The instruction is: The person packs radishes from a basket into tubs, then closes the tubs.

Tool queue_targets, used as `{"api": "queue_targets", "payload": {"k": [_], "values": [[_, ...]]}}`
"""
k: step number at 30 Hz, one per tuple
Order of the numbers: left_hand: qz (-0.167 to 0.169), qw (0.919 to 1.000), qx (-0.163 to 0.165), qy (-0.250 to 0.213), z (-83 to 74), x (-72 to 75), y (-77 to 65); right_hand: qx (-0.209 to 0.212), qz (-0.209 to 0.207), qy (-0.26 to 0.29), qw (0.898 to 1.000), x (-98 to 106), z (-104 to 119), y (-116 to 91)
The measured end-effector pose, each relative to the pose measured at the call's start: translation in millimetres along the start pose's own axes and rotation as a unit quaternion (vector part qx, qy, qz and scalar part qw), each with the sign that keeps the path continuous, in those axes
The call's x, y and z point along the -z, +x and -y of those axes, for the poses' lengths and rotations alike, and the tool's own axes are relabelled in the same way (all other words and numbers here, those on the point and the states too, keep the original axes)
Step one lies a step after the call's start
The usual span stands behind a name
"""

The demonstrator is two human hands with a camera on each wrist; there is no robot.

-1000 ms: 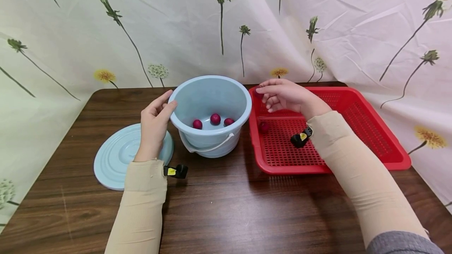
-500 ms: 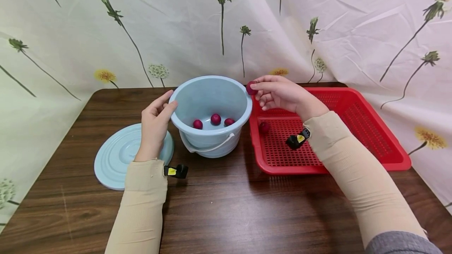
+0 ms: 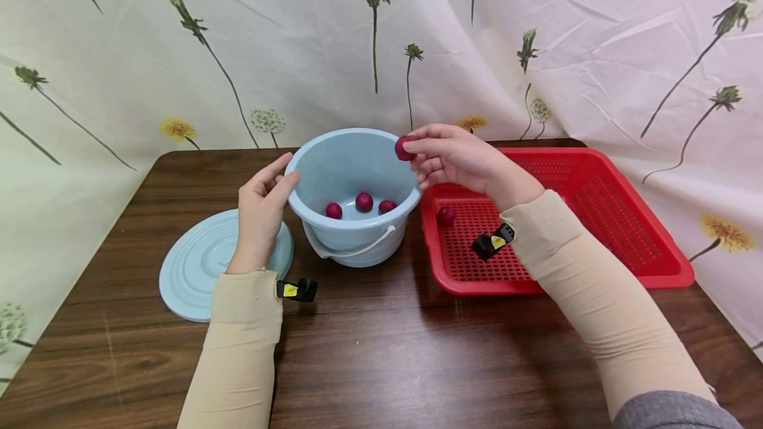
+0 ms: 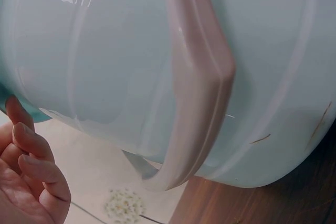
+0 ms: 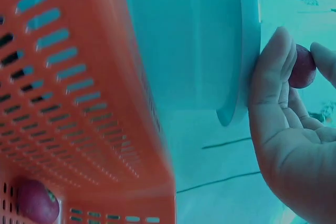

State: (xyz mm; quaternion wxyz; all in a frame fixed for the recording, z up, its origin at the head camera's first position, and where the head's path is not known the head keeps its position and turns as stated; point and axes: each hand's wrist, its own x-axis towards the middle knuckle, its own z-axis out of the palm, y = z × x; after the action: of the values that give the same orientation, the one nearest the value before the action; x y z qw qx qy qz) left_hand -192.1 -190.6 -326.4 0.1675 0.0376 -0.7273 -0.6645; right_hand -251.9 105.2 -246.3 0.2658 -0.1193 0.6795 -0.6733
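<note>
My left hand (image 3: 262, 207) holds the left rim of a light blue bucket (image 3: 357, 243), with the thumb at the rim. In the left wrist view some curled fingers (image 4: 39, 156) show beside the bucket's wall. Between thumb and fingers my right hand (image 3: 456, 157) pinches a small round red radish (image 3: 405, 147), over the bucket's right rim. Several like it are about: a radish (image 3: 363, 202) and two others lie on the bucket's bottom. Another radish (image 3: 446, 216) sits in the red basket (image 3: 650, 243), near its left wall.
Under my left forearm lies the round blue lid (image 3: 191, 270), flat on the wooden table (image 3: 369, 356). The bucket's white handle (image 3: 363, 247) hangs down at the front. The basket stands close to the bucket's right side. Behind the table hangs a flowered cloth (image 3: 298, 51).
My right hand has moved left with the radish, from over the basket's left back corner to the bucket's right rim. The left hand and the bucket have stayed in place.
</note>
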Motion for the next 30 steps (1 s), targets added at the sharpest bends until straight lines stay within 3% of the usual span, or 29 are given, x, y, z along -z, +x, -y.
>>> {"api": "queue_targets", "payload": {"k": [15,30], "values": [[-0.004,0.9998,0.003,0.020,-0.2,0.5,0.3,0.011,0.025,-0.020,0.999,-20,3,5],[-0.001,1.0000,0.001,0.004,-0.8,0.1,0.5,-0.034,-0.010,-0.065,0.997,-35,4,15]]}}
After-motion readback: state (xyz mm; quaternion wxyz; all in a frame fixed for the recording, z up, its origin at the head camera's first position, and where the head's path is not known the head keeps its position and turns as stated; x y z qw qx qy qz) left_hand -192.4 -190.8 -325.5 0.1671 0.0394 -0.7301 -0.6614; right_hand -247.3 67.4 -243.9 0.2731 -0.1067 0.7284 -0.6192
